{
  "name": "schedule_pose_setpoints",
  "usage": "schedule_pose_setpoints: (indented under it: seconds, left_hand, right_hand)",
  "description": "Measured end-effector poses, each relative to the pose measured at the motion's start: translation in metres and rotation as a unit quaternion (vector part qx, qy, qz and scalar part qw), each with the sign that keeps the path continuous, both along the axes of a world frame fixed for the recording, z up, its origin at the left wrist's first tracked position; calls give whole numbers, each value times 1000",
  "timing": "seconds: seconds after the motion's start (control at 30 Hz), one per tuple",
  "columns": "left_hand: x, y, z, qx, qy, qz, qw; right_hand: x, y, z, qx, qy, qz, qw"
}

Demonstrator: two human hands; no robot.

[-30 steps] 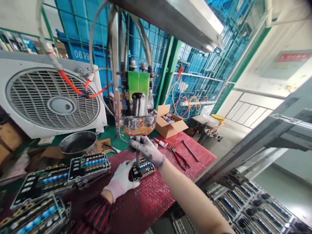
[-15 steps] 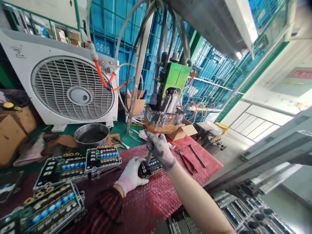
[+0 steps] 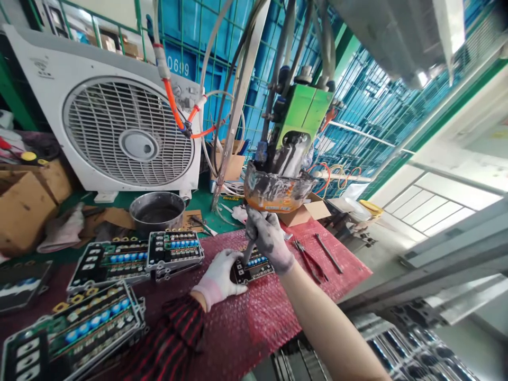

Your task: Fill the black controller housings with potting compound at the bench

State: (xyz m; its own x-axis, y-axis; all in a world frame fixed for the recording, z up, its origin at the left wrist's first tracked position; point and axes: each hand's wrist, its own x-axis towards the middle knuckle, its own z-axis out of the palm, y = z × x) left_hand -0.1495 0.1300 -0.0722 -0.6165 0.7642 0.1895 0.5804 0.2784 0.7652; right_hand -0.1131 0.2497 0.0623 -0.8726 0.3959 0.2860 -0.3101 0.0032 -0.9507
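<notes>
A circuit board module [image 3: 254,268] with a row of blue capacitors lies on the red bubble-wrap mat. My left hand [image 3: 223,278], in a white glove, grips its left end, thumb along the near side. My right hand [image 3: 270,241], in a grey-stained glove, is closed around a grey rod-like piece [image 3: 248,252] pointing down at the board. Whether this piece joins the dispenser above is hidden by the hand. Just over my right hand hangs a smeared orange bowl [image 3: 273,196] under a green dispenser head [image 3: 307,108].
More board modules [image 3: 174,248] sit to the left, with another module [image 3: 75,333] nearer me. Red-handled pliers [image 3: 311,262] and a metal rod [image 3: 328,253] lie right. A dark basin [image 3: 156,211] stands before the white fan [image 3: 135,143]. A cardboard box [image 3: 307,212] is behind the bowl.
The view has shifted, so most things appear slightly farther right. Both hands keep their hold at the board, and the grey piece still points down at its left part.
</notes>
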Motion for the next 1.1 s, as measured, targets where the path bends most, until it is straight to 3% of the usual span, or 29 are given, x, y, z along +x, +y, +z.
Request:
schedule_pose_setpoints:
  seconds: [0.2, 0.53, 1.1]
  left_hand:
    - [-1, 0, -4, 2, 8, 8, 1000]
    - [-1, -1, -6, 4, 11, 6, 1000]
    - [2, -2, -10, 1, 25, 17, 1000]
  right_hand:
    - [4, -3, 3, 8, -4, -15, 1000]
    - [1, -4, 0, -57, 6, -8, 998]
    - [1, -1, -3, -18, 42, -9, 999]
